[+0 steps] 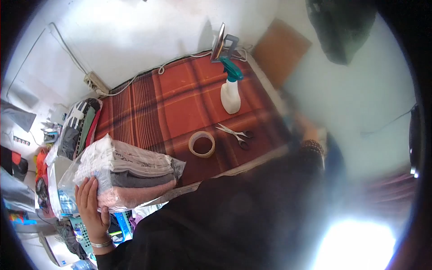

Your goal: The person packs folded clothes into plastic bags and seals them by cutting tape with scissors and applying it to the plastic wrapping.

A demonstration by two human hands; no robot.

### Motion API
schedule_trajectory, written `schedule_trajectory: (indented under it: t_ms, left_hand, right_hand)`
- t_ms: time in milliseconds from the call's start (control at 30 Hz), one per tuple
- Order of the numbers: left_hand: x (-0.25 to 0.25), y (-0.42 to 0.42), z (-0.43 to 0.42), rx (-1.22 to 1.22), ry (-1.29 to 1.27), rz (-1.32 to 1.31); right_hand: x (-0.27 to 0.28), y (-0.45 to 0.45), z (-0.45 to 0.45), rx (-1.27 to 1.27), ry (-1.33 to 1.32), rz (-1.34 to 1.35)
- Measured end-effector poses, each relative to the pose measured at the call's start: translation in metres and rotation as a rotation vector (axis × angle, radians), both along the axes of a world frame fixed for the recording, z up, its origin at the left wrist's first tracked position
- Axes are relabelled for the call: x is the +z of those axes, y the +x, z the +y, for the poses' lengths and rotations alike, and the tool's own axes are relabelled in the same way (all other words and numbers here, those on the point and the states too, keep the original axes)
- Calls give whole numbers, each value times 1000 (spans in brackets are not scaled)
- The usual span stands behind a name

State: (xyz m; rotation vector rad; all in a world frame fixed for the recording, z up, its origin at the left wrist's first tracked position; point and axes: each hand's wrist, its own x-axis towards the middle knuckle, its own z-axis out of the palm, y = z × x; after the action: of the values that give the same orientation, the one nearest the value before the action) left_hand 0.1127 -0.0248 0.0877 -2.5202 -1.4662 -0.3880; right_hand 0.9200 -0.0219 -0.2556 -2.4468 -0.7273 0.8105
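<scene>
Here, left hand [92,208] touches bagged fabrics [139,179].

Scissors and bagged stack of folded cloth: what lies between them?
A roll of tape, flat on the plaid cover; the head view shows it between scissors and bagged stack.

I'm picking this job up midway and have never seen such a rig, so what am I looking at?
No robot here: these are a person's bare hands, in one picture from a camera worn on the head, looking forward and down. A red-and-brown checked cloth covers the surface. On it stands a white spray bottle with a green trigger head, near black-handled metal scissors and a round tan tape roll. The left hand rests against a clear plastic bag of folded fabric. The right hand is blurred; its grip is unclear.
</scene>
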Motion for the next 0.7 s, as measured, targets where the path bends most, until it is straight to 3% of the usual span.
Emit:
schedule_trajectory:
  t_ms: [233, 333, 400, 467, 567, 633, 700]
  left_hand:
    - [3, 0, -1, -14, 1, -41]
    - [8, -4, 1, -52, -11, -52]
    - [13, -7, 4, -82, -22, -77]
    - [13, -17, 10, -126, -45, -95]
    - [14, -27, 16, -196, -49, -151]
    - [16, -32, 21, -215, -54, -159]
    - [18, -35, 24, -270, -66, -174]
  right_hand:
    - [15, 35, -19, 167, 49, -451]
    - [100, -16, -34, -46, 258, -493]
    - [96, -24, -48, -25, 529, -556]
    - [120, -59, -55, -10, 729, -339]
    - [205, -203, -39, -30, 807, 455]
    - [250, -294, -33, 165, 895, 762]
    - [298, -382, -26, 322, 910, 903]
